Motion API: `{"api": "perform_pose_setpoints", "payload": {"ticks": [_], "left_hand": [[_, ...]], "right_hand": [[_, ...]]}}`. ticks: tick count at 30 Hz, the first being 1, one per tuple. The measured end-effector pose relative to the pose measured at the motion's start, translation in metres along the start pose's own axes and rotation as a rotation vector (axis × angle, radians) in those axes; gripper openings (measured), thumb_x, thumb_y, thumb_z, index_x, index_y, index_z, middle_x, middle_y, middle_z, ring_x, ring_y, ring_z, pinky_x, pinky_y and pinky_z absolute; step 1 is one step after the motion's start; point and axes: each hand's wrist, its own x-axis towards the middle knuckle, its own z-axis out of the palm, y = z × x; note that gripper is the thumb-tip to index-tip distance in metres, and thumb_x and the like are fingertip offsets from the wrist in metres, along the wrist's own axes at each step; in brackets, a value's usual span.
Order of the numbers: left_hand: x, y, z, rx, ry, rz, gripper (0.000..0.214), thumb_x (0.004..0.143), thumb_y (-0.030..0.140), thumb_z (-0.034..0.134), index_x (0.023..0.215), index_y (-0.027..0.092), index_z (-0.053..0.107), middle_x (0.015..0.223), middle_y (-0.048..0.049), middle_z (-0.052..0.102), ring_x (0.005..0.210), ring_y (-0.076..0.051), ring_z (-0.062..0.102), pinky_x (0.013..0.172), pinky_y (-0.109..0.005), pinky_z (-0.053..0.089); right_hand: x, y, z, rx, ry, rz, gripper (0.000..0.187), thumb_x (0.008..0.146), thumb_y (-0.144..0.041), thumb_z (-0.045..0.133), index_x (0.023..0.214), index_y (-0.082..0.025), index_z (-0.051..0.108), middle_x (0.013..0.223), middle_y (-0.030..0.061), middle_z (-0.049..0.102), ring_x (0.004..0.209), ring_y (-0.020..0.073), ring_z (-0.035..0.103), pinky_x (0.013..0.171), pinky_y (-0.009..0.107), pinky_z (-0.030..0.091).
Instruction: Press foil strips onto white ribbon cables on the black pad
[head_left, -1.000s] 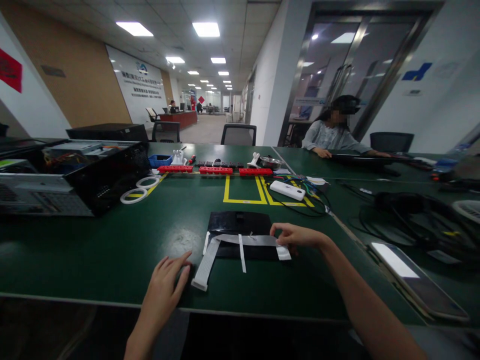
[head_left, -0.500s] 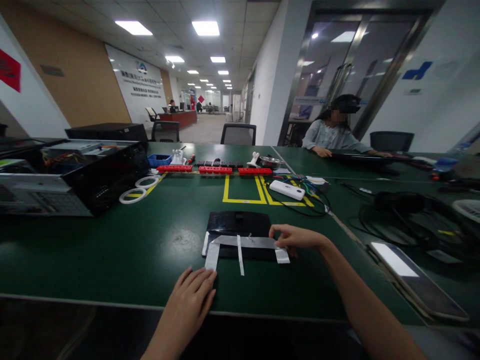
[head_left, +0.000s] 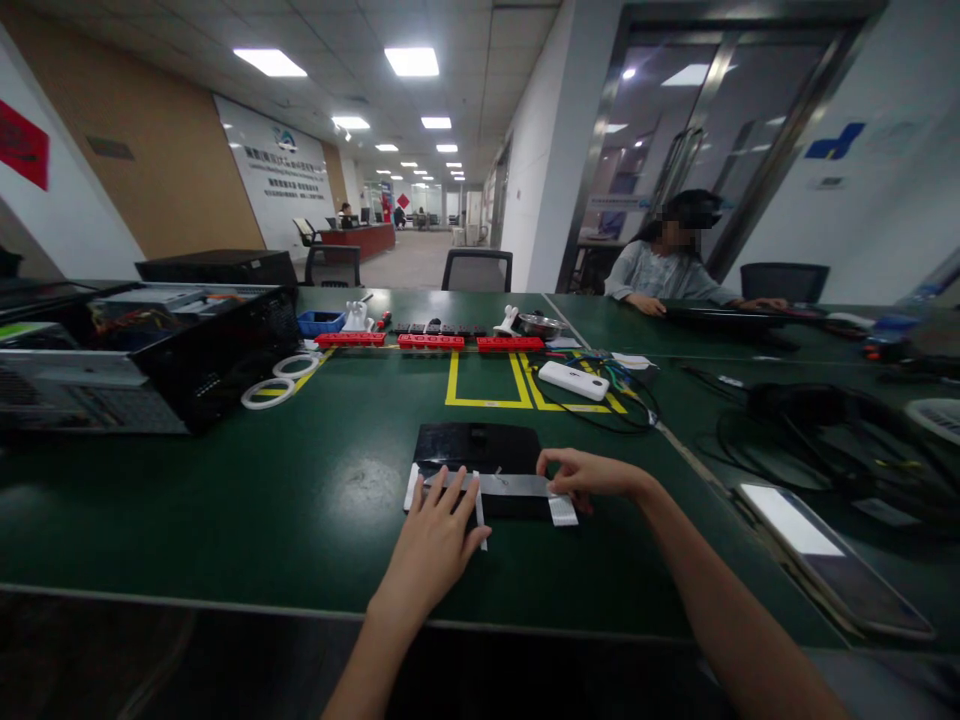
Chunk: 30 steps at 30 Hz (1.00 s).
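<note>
A black rectangular panel (head_left: 450,441) lies flat on the green table. Across its lower half runs a grey flat ribbon cable (head_left: 514,485), whose right end folds down toward me. A narrow white strip (head_left: 481,500) crosses the cable near its middle. My left hand (head_left: 435,535) rests with fingers spread over the left part of the cable, hiding its left end. At the right fold, my right hand (head_left: 577,474) has thumb and forefinger pinched on the cable, its other fingers curled under.
An opened computer case (head_left: 217,350) stands at the left beside two white rings (head_left: 268,393). Behind the panel are red strips (head_left: 430,341), a white device (head_left: 574,380) and cables. A phone (head_left: 832,560) lies at the right. A person (head_left: 667,260) sits across the table.
My left hand has moved up and right, from the cable's lower left end onto the panel, with its fingers now spread. My right hand stays at the right fold.
</note>
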Motion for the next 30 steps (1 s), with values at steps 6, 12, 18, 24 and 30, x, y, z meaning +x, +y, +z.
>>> {"api": "perform_pose_setpoints", "payload": {"ticks": [6, 12, 18, 24, 30], "left_hand": [[-0.002, 0.0, 0.013, -0.064, -0.097, -0.025, 0.056, 0.088, 0.047, 0.044, 0.139, 0.023, 0.035, 0.143, -0.0101, 0.04, 0.13, -0.036, 0.032, 0.101, -0.058, 0.03], [-0.003, 0.003, 0.014, -0.078, -0.117, -0.029, 0.059, 0.09, 0.051, 0.038, 0.138, 0.018, 0.036, 0.143, -0.0086, 0.04, 0.131, -0.039, 0.029, 0.102, -0.062, 0.025], [-0.003, 0.01, 0.013, -0.028, -0.101, -0.051, 0.059, 0.089, 0.049, 0.042, 0.137, 0.015, 0.038, 0.142, -0.0088, 0.041, 0.13, -0.041, 0.029, 0.102, -0.063, 0.025], [-0.005, 0.011, 0.018, 0.004, -0.074, -0.048, 0.057, 0.089, 0.047, 0.041, 0.138, 0.018, 0.038, 0.142, -0.0073, 0.041, 0.13, -0.041, 0.028, 0.101, -0.063, 0.025], [-0.006, 0.006, 0.015, 0.006, -0.116, -0.011, 0.054, 0.09, 0.042, 0.043, 0.14, 0.023, 0.034, 0.145, -0.008, 0.036, 0.131, -0.043, 0.026, 0.1, -0.065, 0.025]], "right_hand": [[-0.001, -0.002, 0.0, -0.002, -0.002, 0.003, 0.038, 0.076, -0.039, 0.058, 0.102, -0.018, 0.039, 0.063, -0.0043, 0.052, 0.047, 0.0097, 0.055, 0.041, 0.018, 0.043], [0.0, 0.0, 0.0, -0.002, -0.01, -0.005, 0.036, 0.078, -0.038, 0.057, 0.101, -0.017, 0.039, 0.062, -0.0051, 0.051, 0.046, 0.0092, 0.054, 0.04, 0.018, 0.042], [0.001, 0.0, 0.0, -0.006, -0.015, -0.008, 0.037, 0.078, -0.04, 0.057, 0.1, -0.018, 0.039, 0.062, -0.0053, 0.051, 0.046, 0.0085, 0.053, 0.04, 0.017, 0.041], [0.0, -0.001, 0.001, -0.014, -0.016, 0.006, 0.038, 0.076, -0.041, 0.057, 0.1, -0.018, 0.039, 0.063, -0.005, 0.051, 0.046, 0.0086, 0.053, 0.04, 0.017, 0.041], [0.002, 0.004, 0.0, -0.003, -0.017, -0.006, 0.037, 0.076, -0.039, 0.057, 0.101, -0.018, 0.039, 0.062, -0.0055, 0.051, 0.044, 0.0083, 0.052, 0.039, 0.016, 0.037]]}}
